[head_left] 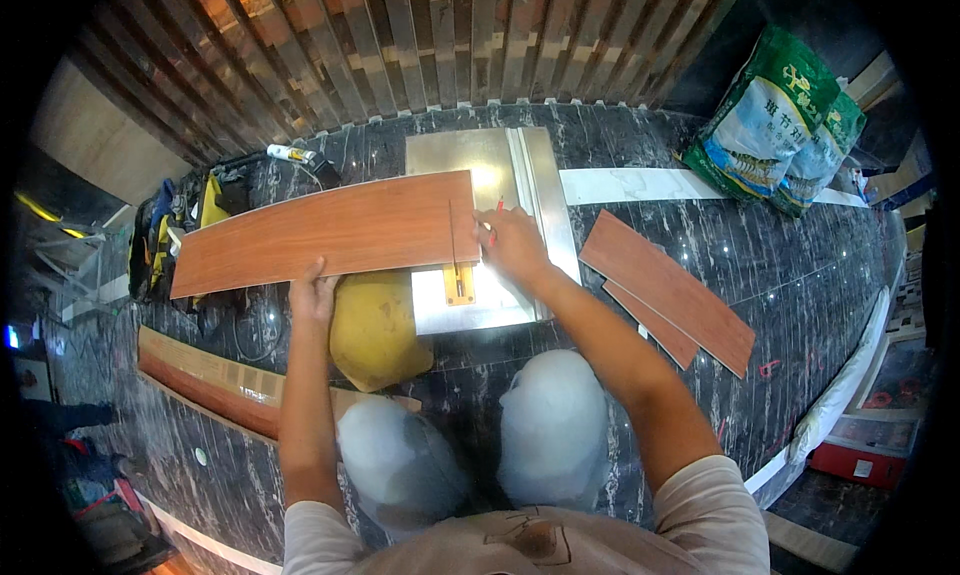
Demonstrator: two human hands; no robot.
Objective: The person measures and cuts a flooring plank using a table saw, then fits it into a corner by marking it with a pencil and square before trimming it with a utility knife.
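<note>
A long reddish-brown wooden plank (325, 230) lies crosswise over a shiny metal board (435, 150), with a dark straight line near its right end. My left hand (312, 293) is closed on the plank's lower edge. My right hand (510, 240) is at the plank's right end, fingers closed on a slim red pen or pencil (499, 206). An orange-yellow fitting (459, 290) shows on the metal just below the plank. A yellow plastic object (375, 330), partly hidden by the plank, sits between my left forearm and the board.
Spare planks (665, 290) lie right on the dark stone floor, more (205, 380) at lower left. A tool bag (150, 250), a white tube (285, 153), green-white sacks (760, 115) and a red case (840, 460) stand around. A slatted wooden structure (440, 45) runs behind.
</note>
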